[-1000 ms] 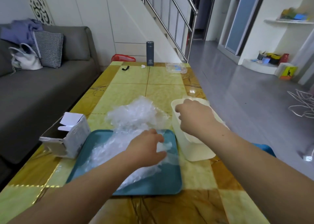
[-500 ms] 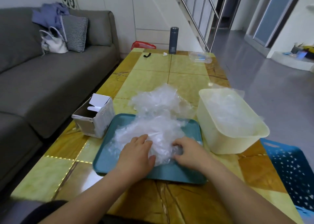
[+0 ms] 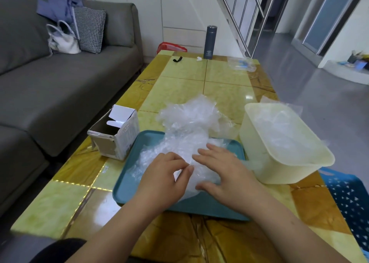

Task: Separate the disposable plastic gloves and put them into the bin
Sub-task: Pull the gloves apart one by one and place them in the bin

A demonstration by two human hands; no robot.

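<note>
Yellow tiled table (image 3: 219, 79) held a teal tray (image 3: 127, 185) of plastic gloves (image 3: 189, 123). Left hand (image 3: 163, 175) seemingly pinched one layer while right hand (image 3: 223, 171) pressed flat, anchoring the pile; cream bin (image 3: 279, 173) waited alongside.

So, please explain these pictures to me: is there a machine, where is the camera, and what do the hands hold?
No machine: a person works with two bare hands. The camera sits on the person's head and looks down at a table. On it stand a teal tray heaped with clear plastic gloves, a cream bin with some gloves inside, an open cardboard box and a dark flask. The left hand pinches a bit of glove film; the right hand lies flat on the heap, holding nothing.
</note>
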